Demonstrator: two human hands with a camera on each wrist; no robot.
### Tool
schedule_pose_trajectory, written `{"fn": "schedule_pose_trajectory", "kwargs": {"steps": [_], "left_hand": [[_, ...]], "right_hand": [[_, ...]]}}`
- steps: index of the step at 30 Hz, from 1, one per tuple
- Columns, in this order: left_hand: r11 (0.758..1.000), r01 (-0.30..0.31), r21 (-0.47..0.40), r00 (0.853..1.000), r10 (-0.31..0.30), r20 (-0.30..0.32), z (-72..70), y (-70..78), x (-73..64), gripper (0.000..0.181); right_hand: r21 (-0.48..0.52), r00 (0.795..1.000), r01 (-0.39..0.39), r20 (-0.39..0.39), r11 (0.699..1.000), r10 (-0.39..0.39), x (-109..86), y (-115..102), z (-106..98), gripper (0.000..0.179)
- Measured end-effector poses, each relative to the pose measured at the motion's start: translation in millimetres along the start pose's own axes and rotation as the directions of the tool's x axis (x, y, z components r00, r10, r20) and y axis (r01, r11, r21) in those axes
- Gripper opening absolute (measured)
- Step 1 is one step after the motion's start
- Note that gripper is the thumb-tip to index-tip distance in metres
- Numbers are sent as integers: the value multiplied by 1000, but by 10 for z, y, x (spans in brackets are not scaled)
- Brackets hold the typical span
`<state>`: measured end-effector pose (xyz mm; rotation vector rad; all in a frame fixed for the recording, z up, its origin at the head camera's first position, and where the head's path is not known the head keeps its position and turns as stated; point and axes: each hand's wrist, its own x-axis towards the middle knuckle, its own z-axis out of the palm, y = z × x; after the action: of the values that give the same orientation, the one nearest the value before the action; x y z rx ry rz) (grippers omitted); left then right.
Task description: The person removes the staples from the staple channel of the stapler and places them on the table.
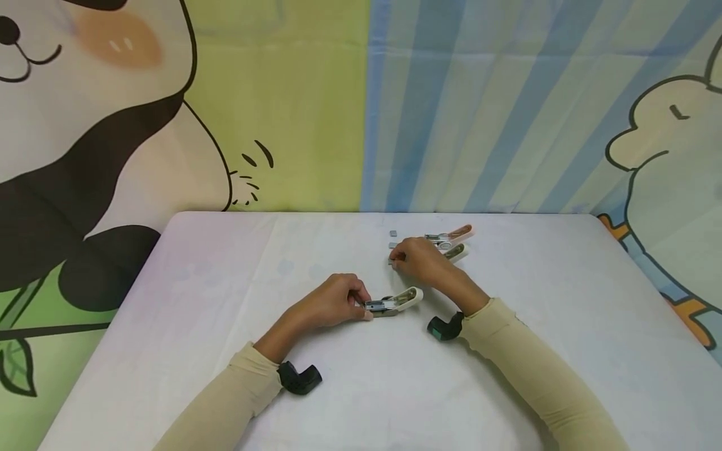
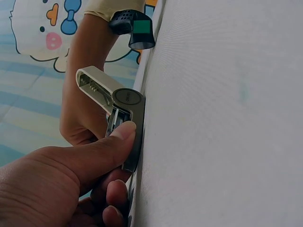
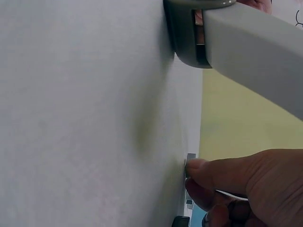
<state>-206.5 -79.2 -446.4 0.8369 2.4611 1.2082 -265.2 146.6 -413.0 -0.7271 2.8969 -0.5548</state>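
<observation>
My left hand (image 1: 333,302) holds a small white-and-grey stapler (image 1: 402,300) by its front end on the table. Its cover is swung up, baring the metal staple channel. In the left wrist view the thumb (image 2: 124,131) presses beside that channel. Farther back, my right hand (image 1: 420,258) reaches down to the tabletop. Thumb and forefinger pinch a small silver strip of staples (image 3: 191,156), partly hidden by the fingertips. Just beyond the right hand lie a second stapler (image 1: 458,252) with a pale cover and a pink stapler (image 1: 461,232), both with raised covers.
Small staple strips lie near the table's back, one strip (image 1: 393,233) behind another (image 1: 392,245) close to my right fingers. The white-covered table (image 1: 225,250) ends at a printed cartoon curtain (image 1: 316,125). A black camera mount sits on each wrist.
</observation>
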Motion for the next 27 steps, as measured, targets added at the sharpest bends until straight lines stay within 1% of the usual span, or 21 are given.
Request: {"fn": "schedule_pose_trajectory", "kwargs": {"steps": [4,8,11,13,15,18,19,21,23,27], "left_hand": [[1000,5,1,1000,-5,5,1,1,-1,14],[1000,15,5,1000,-16,10,-2,-1,2,14],[1000,19,6,1000,-19,11,-2,-1,7,15],[1000,11,5,1000,-11,10,0,3,10,14],[1000,7,6,1000,-7,9,2,4,12,15],[1000,3,5,1000,-3,2,-1,5,2,15],[1000,4,3,1000,-4,1,-3,4,-3,15],[1000,6,-1,1000,-6,0,-7,4,-11,15],[1000,1,-6,1000,-1,-1,-4,-3,-13,15],[1000,2,-6,1000,-2,-6,1,0,-17,15]], "right_hand": [[7,1000,10,-22,1000,-10,-64,-19,-56,23],[35,999,24,-45,999,-22,-171,-65,-164,23],[85,996,81,-48,993,-77,-275,-61,-236,21],[140,991,130,-38,982,-126,-360,-36,-268,22],[211,983,181,-17,961,-181,-456,-6,-286,24],[293,968,227,40,929,-249,-582,19,-290,29],[307,962,235,62,923,-265,-616,26,-285,31],[304,952,256,84,918,-294,-671,37,-273,33],[298,946,273,91,915,-312,-710,45,-259,31],[257,941,300,76,919,-329,-763,37,-238,24]]}}
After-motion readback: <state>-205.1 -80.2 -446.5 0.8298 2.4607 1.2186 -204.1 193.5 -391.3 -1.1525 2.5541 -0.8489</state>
